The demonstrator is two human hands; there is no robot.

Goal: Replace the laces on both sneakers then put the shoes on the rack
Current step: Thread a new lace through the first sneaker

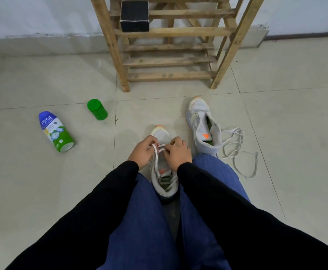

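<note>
A white sneaker [162, 133] with an orange toe tip lies on the floor between my knees, toe pointing away. My left hand [142, 152] pinches its white lace [155, 152] near the front eyelets. My right hand [178, 152] grips the lace on the shoe's other side. A second white sneaker [202, 125] stands to the right with no lace in it. A loose white lace [235, 147] lies tangled on the tiles beside that shoe. The wooden rack [169, 47] stands straight ahead against the wall.
A black box [134, 16] sits on an upper shelf of the rack. A blue and green bottle [56, 131] lies on its side at the left. A green cap [97, 109] lies near it on the tiled floor [42, 182].
</note>
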